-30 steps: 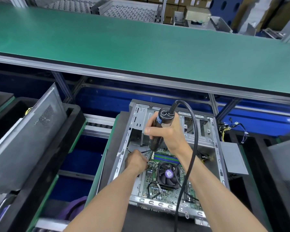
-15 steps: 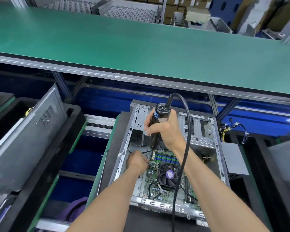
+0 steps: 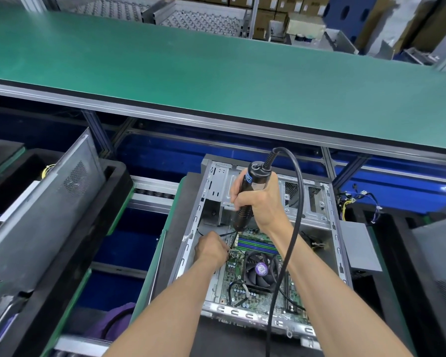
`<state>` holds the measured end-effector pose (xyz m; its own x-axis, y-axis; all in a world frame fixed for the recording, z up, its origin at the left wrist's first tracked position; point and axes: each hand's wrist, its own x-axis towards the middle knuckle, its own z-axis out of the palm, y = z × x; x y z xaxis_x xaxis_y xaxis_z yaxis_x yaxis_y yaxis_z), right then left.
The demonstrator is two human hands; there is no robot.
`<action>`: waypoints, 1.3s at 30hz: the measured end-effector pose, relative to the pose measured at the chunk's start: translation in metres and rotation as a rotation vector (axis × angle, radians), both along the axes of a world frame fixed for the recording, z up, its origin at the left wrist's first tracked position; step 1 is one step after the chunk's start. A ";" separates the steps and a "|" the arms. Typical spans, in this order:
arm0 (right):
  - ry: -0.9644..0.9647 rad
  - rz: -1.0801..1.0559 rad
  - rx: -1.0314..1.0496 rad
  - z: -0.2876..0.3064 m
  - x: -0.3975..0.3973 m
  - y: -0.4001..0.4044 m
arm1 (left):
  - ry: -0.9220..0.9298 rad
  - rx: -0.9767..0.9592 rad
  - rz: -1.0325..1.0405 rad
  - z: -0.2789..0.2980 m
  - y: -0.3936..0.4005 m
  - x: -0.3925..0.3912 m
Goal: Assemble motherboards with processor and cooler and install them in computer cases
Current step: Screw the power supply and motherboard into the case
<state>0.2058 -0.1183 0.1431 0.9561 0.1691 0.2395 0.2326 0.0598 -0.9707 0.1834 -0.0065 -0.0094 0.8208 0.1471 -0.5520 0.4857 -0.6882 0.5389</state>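
Two hands work inside the open computer case (image 3: 327, 243): left hand (image 3: 209, 248) curled at the motherboard's (image 3: 233, 274) upper-left corner, whether pinching anything unclear; right hand (image 3: 258, 202) grips an upright electric screwdriver (image 3: 247, 197), its tip touching the board beside the left fingers, above the cooler fan (image 3: 260, 269)

cable (image 3: 292, 228) crossing open case (image 3: 332, 228), cooler (image 3: 259, 269) below

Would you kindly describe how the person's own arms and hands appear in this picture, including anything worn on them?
Both arms are bare from the bottom edge of the picture up to the wrists; no sleeve shows. The left hand and the right hand carry no gloves. I see no watch, wrist strap, bracelet or ring on the parts in view, though the left hand's fingers are mostly hidden.
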 end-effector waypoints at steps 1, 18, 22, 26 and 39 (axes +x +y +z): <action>0.002 0.000 0.003 -0.001 0.000 -0.001 | 0.009 -0.004 0.022 0.001 -0.001 -0.001; 0.071 -0.195 0.099 0.010 -0.020 -0.024 | 0.099 -1.234 0.840 0.043 -0.010 -0.011; 0.007 -0.246 0.168 0.042 -0.029 -0.044 | 0.145 -1.512 1.004 0.046 -0.020 -0.017; -0.030 -0.276 0.286 0.069 -0.037 -0.060 | 0.107 -1.585 0.920 0.051 -0.023 -0.019; -0.038 -0.305 0.414 0.081 -0.059 -0.055 | 0.148 -1.691 0.635 0.049 -0.025 -0.017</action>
<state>0.1466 -0.1733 0.2237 0.9365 -0.2321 0.2630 0.3341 0.3616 -0.8704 0.1660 -0.0320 0.0395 0.8049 -0.3516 -0.4780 0.5314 0.7856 0.3170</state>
